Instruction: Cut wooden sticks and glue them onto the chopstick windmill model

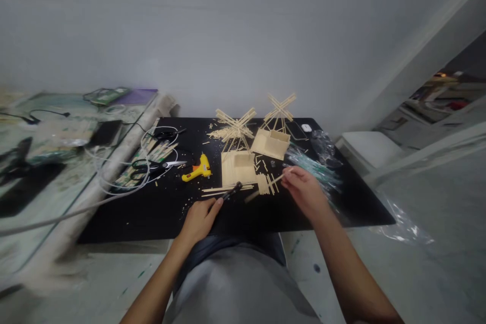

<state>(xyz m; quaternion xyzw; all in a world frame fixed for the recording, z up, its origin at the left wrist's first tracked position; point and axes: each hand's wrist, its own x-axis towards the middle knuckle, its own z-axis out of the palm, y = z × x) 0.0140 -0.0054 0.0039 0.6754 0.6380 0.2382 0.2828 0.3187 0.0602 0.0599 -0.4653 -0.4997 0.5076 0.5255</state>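
Observation:
My left hand is closed round the handle of a small black cutter at the near edge of the black table. My right hand pinches a thin wooden stick by its end. Both hands hover just in front of a flat panel of glued sticks. Loose cut sticks lie beside the cutter. Behind the panel stand a stick-built box and two crossed-stick windmill shapes.
A yellow glue gun and black-handled scissors lie left of the panel, among white cables. Clear plastic wrappers lie at the right. A cluttered glass table stands to the left, and a white stool at the right.

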